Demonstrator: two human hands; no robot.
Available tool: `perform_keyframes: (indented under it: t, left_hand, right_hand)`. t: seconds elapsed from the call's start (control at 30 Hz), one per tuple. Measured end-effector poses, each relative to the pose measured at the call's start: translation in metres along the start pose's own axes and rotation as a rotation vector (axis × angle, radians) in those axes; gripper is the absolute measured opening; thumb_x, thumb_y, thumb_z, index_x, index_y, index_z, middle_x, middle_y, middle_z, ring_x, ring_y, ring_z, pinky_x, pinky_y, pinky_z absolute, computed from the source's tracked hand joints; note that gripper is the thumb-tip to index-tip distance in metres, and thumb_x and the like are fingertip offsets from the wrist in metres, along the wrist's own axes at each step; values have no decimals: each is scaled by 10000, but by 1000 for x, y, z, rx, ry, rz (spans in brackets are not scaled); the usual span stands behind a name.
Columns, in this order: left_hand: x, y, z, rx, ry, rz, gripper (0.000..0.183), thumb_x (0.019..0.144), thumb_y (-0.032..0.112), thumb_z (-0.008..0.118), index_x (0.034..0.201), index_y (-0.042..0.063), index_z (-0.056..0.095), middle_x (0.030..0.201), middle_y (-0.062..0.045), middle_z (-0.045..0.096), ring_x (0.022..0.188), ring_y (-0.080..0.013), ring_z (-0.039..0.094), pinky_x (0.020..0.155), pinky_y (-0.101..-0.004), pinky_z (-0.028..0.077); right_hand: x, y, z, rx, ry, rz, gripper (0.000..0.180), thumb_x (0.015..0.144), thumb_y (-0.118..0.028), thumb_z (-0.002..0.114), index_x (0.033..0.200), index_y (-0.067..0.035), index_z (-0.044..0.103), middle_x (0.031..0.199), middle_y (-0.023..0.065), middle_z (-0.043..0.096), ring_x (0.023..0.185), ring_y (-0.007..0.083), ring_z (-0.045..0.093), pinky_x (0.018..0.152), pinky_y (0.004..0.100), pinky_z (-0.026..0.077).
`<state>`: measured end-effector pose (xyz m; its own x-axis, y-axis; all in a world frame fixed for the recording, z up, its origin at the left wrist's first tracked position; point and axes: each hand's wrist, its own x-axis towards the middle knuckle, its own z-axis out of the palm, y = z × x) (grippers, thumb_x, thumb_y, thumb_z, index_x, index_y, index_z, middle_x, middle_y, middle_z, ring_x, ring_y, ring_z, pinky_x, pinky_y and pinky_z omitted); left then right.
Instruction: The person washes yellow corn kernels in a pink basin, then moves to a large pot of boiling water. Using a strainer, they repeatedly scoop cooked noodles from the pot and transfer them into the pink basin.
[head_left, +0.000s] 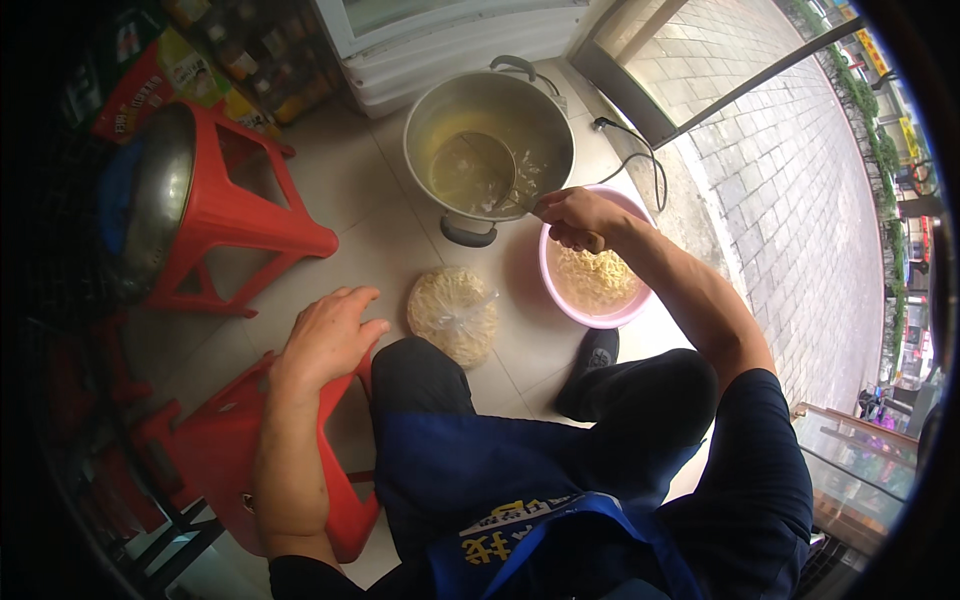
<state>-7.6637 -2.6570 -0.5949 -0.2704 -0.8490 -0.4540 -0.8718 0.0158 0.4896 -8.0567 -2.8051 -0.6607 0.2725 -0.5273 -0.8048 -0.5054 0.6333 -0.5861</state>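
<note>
My right hand (581, 217) grips the wooden handle of a round wire strainer (474, 171), whose basket sits in the liquid inside a large metal pot (415, 142). Small pale bits float beside the strainer. Below my right forearm, a pink plastic basin (550, 291) holds yellow noodles (596, 271) in cloudy liquid, partly hidden by the hand and arm. My left hand (337, 330) is empty, its fingers apart, over the edge of a red plastic stool. Between my knees and the pot, a tied clear plastic bag of noodle-like strands (452, 315) lies on the tiled floor.
At the left, a red plastic stool (255, 221) carries a metal bowl or lid (154, 202). Another red stool (225, 442) stands beneath my left arm. A white appliance (465, 45) is behind the pot. A black power plug and cable (637, 142) lie near the doorway frame (637, 94).
</note>
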Motion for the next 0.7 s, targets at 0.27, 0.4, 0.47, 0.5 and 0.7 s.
perform_keyframes:
  t: [0.27, 0.4, 0.47, 0.5, 0.7]
  left_hand:
    - [-1, -2, 2, 1, 5, -7, 465, 928, 278, 720, 1291, -6, 659, 1238, -219, 697, 1145, -385, 661, 996, -454, 514]
    - [-2, -2, 1, -3, 4, 10, 465, 931, 274, 717, 1298, -6, 656, 1242, -217, 695, 1151, -383, 660, 1003, -454, 512]
    - [-1, -1, 1, 1, -8, 3, 466, 935, 272, 713, 1306, -4, 652, 1246, -216, 693, 1157, -382, 659, 1010, -455, 511]
    - [-2, 0, 1, 0, -11, -2, 467, 937, 272, 712, 1311, -2, 650, 1251, -216, 692, 1162, -381, 659, 1014, -455, 511]
    - [-1, 5, -1, -4, -29, 7, 477, 944, 273, 711, 1332, 4, 641, 1284, -216, 685, 1191, -377, 654, 1034, -453, 511]
  right_hand:
    - [-1, 1, -5, 449, 18, -39, 407, 1001, -91, 601, 1389, 1, 519, 724, 92, 626, 457, 110, 542, 358, 229, 387]
    - [-12, -14, -12, 232, 246, -189, 403, 1013, -105, 597, 1399, 6, 560, 720, 83, 627, 467, 144, 571, 377, 281, 445]
    - [-9, -15, -15, 61, 406, -242, 381, 1005, -94, 587, 1367, 15, 543, 727, 110, 636, 486, 190, 603, 383, 328, 466]
    - [-10, -18, -12, -31, 477, -237, 374, 1000, -93, 580, 1356, 16, 542, 742, 133, 654, 507, 217, 630, 411, 356, 495]
    - [36, 7, -12, -643, 798, -200, 378, 955, -134, 493, 1303, 12, 501, 965, 318, 728, 848, 451, 748, 870, 506, 589]
